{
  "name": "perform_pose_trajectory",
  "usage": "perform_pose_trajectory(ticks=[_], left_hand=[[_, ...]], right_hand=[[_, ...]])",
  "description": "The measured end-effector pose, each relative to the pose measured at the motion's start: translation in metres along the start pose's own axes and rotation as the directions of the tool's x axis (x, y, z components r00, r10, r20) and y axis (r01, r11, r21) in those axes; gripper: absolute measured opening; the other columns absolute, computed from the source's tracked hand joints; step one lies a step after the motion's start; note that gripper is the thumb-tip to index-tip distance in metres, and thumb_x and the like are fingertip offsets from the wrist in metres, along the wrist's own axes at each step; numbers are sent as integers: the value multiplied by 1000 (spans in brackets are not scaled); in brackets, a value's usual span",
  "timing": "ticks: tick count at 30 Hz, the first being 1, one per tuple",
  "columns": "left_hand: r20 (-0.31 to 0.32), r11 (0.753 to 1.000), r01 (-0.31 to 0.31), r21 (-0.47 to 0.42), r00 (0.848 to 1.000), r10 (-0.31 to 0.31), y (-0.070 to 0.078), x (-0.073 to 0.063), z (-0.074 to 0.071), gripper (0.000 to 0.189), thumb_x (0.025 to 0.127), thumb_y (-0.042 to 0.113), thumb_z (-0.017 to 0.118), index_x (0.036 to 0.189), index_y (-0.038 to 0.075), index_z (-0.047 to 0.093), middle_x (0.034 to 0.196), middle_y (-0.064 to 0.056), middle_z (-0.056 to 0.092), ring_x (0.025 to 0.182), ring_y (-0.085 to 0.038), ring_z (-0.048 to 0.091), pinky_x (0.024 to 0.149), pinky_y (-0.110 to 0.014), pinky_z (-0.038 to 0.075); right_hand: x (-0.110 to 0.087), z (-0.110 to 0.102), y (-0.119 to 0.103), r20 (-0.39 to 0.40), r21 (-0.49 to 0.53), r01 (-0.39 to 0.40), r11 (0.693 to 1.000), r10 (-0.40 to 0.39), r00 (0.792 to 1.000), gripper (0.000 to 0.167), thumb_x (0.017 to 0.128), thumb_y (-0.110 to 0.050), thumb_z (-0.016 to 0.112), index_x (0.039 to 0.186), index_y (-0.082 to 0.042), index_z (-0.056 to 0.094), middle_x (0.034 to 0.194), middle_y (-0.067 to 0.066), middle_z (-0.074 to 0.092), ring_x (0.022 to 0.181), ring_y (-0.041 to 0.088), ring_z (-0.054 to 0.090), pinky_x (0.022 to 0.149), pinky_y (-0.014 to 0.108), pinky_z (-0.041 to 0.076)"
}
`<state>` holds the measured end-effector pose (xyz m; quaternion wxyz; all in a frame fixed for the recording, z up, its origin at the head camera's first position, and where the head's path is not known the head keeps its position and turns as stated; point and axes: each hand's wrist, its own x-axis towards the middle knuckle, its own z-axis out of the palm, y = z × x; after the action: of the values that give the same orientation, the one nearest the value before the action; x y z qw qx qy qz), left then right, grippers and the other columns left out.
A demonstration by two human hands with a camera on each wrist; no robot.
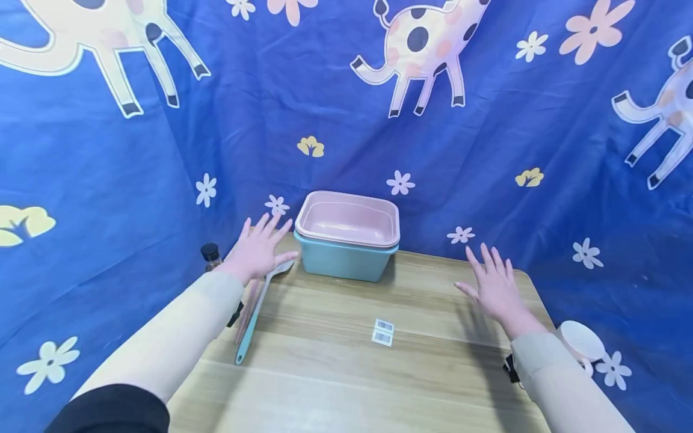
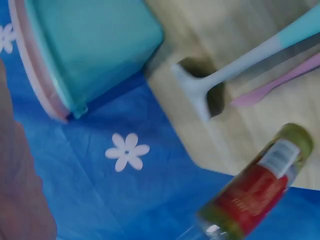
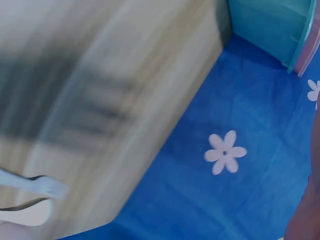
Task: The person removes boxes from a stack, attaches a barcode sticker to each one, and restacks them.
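Note:
Fingers spread, my left hand (image 1: 255,249) is held over the table's left side in the head view and holds nothing. Below it lies a long utensil with a teal handle (image 1: 248,340) and a pale grey head (image 2: 197,90). A slim pink utensil (image 2: 270,87) lies alongside. A bottle (image 2: 257,182) with a red label and a black cap (image 1: 209,251) stands at the left edge. My right hand (image 1: 495,288), fingers extended and holding nothing, is raised over the right side. Between the hands, at the back, a pink bin (image 1: 349,219) sits nested in a teal bin (image 1: 343,258).
A barcode sticker (image 1: 383,332) is on the wooden table (image 1: 325,373). A white cup (image 1: 582,341) stands by the right edge. Two utensil ends, one pale blue (image 3: 47,186) and one white (image 3: 32,213), show in the right wrist view. A blue patterned cloth (image 1: 303,108) hangs behind.

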<state>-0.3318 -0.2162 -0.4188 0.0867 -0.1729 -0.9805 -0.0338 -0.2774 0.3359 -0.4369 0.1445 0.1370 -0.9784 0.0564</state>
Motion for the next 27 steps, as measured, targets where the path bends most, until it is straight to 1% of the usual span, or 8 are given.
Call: perform_pose_trajectory(ticks=[5,11,16,19,21,23,25,27], left_hand=[[-16,998,57,-23,998,-58,-12,31,-18,84,96,64,44,158,12,19,163,-17,9,148,-38,2,112,-60,-10],[44,991,109,-82,993,-106,-16,60,-38,80,99,60,42,157,8,23,162,-19,10,148,-39,4,113,-61,-4],[75,975,167,-145,985,-158,-9,77,-37,73,100,50,48,153,3,31,158,-24,22,144,-42,16,113,-61,10],[113,957,206,-203,976,-186,-4,83,-30,67,99,44,53,147,-2,41,153,-29,30,139,-47,27,109,-62,24],[138,930,239,-278,968,-207,-1,86,-23,60,98,38,56,139,-4,50,146,-29,41,132,-47,38,105,-60,33],[160,884,269,-382,961,-224,2,87,-15,51,96,32,59,130,-7,58,137,-28,51,124,-45,47,101,-56,38],[167,837,295,-461,955,-245,2,88,-7,46,95,27,60,122,-10,62,126,-26,59,116,-42,53,98,-52,41],[184,765,337,-549,941,-282,2,90,0,42,94,24,62,117,-11,64,116,-25,64,108,-39,58,94,-48,46]], right_hand=[[43,-7,-15,16,17,9,1000,-9,1000,85,95,-60,52,160,-22,14,162,20,6,146,42,1,113,62,-4],[97,-11,-43,34,81,-16,997,14,999,84,95,-64,46,160,-20,15,162,22,8,147,41,0,114,60,-3],[125,3,-68,71,125,-30,992,21,997,80,97,-59,49,158,-15,21,157,25,21,145,43,10,115,59,4],[134,14,-82,110,173,-77,982,59,992,73,99,-54,49,154,-8,32,149,27,34,138,45,24,112,59,16],[138,21,-90,142,224,-138,965,108,984,69,100,-51,49,149,-4,40,143,26,41,133,44,31,109,57,24],[141,28,-96,173,314,-209,926,160,972,63,101,-48,50,144,-1,46,140,26,46,130,44,36,107,55,29],[144,36,-102,197,422,-270,865,203,959,56,100,-41,54,137,1,53,136,24,52,128,41,43,105,52,34],[147,40,-109,232,551,-334,765,244,941,49,99,-32,58,131,5,56,130,25,56,124,39,49,103,48,39]])
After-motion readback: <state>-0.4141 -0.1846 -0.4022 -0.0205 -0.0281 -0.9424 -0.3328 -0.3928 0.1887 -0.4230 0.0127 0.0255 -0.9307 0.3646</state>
